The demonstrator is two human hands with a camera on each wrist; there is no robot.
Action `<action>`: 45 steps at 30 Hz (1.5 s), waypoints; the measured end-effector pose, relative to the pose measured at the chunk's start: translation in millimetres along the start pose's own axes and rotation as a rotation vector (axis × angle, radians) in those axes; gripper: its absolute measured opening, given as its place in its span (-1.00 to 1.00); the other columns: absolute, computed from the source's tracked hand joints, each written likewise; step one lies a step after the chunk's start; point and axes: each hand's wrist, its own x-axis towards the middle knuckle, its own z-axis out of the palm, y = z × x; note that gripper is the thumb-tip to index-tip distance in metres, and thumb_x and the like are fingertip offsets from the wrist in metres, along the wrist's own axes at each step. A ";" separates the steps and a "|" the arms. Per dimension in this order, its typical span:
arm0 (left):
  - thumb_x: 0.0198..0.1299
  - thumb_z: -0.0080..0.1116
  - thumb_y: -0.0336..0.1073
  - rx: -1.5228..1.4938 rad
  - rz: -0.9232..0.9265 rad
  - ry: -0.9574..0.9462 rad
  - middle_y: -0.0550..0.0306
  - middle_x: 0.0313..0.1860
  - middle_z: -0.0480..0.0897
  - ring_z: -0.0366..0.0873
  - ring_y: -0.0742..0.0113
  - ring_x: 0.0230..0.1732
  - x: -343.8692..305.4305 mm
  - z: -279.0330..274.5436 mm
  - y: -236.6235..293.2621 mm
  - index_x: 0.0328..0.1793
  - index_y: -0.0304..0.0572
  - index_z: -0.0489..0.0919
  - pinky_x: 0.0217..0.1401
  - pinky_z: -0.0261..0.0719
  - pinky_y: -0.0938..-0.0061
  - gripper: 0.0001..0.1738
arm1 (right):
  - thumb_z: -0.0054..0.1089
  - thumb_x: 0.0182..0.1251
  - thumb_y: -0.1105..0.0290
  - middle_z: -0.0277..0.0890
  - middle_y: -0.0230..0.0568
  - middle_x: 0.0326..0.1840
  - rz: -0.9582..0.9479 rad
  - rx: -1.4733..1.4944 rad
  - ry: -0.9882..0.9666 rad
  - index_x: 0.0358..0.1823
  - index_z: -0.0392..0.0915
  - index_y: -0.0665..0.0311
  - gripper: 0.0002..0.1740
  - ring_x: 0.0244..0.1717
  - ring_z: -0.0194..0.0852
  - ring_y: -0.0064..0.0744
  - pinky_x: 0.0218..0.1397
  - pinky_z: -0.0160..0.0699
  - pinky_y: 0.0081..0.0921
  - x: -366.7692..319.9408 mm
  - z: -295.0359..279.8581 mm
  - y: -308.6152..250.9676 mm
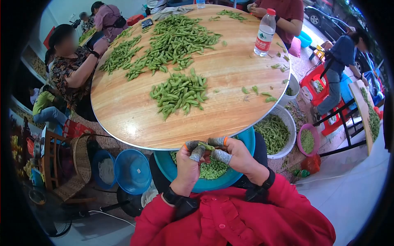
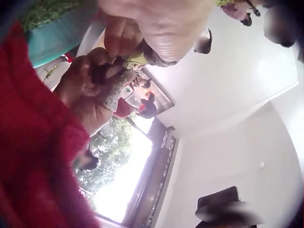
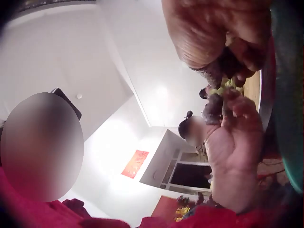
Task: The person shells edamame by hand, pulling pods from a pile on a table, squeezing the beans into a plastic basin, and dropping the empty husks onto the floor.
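A green soybean pod is held between both hands over a teal basin. My left hand pinches its left end with thumb and finger; my right hand pinches the other end. Grey wraps cover the thumbs and some fingers. Shelled green beans lie in the basin under the hands. In the right wrist view the pod shows between the fingertips, partly hidden by them. A small heap of pods lies on the round wooden table ahead.
A larger pod pile and a water bottle are farther back on the table. A white basket of pods and a pink bowl of beans stand right. Blue basins stand left. Other people sit around.
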 end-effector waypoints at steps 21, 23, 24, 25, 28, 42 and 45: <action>-0.01 0.16 -0.42 0.660 -0.089 -0.514 0.20 -0.46 0.53 0.41 0.51 -0.56 10.0 -20.1 32.8 -0.17 -0.28 0.48 -0.50 0.35 0.68 -0.76 | 0.08 0.07 0.44 0.43 -0.28 -0.60 0.106 -0.219 -0.174 -0.42 0.44 0.40 -0.86 -0.58 0.35 -0.31 -0.47 0.32 -0.47 6.5 -11.6 -13.8; -0.01 0.07 -0.46 0.965 0.103 -0.442 0.15 -0.44 0.55 0.45 0.46 -0.50 6.0 -17.5 27.8 -0.16 -0.32 0.47 -0.43 0.40 0.63 -0.76 | 0.09 0.00 0.47 0.42 -0.06 -0.60 -0.255 -0.739 -0.086 -0.47 0.43 0.42 -0.87 -0.55 0.37 -0.08 -0.46 0.33 -0.38 2.2 -1.5 -18.8; -0.02 0.03 -0.48 1.038 0.160 -0.432 0.12 -0.43 0.56 0.46 0.45 -0.47 5.1 -18.7 24.3 -0.15 -0.33 0.46 -0.39 0.42 0.61 -0.75 | 0.09 -0.03 0.48 0.40 0.01 -0.58 -0.260 -0.783 -0.102 -0.49 0.42 0.41 -0.88 -0.52 0.35 0.00 -0.45 0.33 -0.34 2.6 1.0 -22.7; -0.02 -0.02 -0.50 1.110 0.220 -0.422 0.09 -0.42 0.57 0.47 0.43 -0.45 4.5 -18.7 21.7 -0.14 -0.35 0.46 -0.36 0.43 0.59 -0.74 | 0.09 -0.07 0.49 0.37 0.08 -0.57 -0.265 -0.827 -0.117 -0.50 0.42 0.40 -0.89 -0.49 0.33 0.07 -0.44 0.33 -0.31 3.7 2.5 -27.2; -0.06 -0.07 -0.52 1.278 0.248 -0.328 0.03 -0.40 0.57 0.46 0.45 -0.41 0.2 -16.6 14.0 -0.11 -0.34 0.45 -0.32 0.43 0.56 -0.69 | 0.08 -0.05 0.50 0.35 0.10 -0.58 -0.302 -0.836 -0.154 -0.52 0.41 0.40 -0.90 -0.52 0.34 0.01 -0.46 0.32 -0.34 4.2 2.3 -21.2; -0.04 0.12 -0.32 1.274 0.342 -0.172 0.04 -0.61 0.49 0.49 0.15 -0.53 29.3 -21.3 50.0 -0.10 -0.20 0.47 -0.43 0.43 0.33 -0.68 | 0.11 0.03 0.54 0.48 -0.10 -0.53 -0.215 -0.956 0.457 -0.24 0.47 0.51 -0.76 -0.52 0.40 -0.50 -0.45 0.35 -0.53 20.6 -98.1 -51.7; -0.06 0.15 -0.27 1.706 0.621 0.100 0.01 -0.53 0.54 0.52 0.07 -0.46 75.2 -18.6 63.7 -0.24 -0.23 0.48 -0.42 0.45 0.25 -0.73 | 0.12 0.06 0.54 0.48 -0.20 -0.54 -0.187 -0.905 0.577 -0.30 0.50 0.46 -0.84 -0.52 0.37 -0.58 -0.45 0.34 -0.59 16.9 -99.6 -62.0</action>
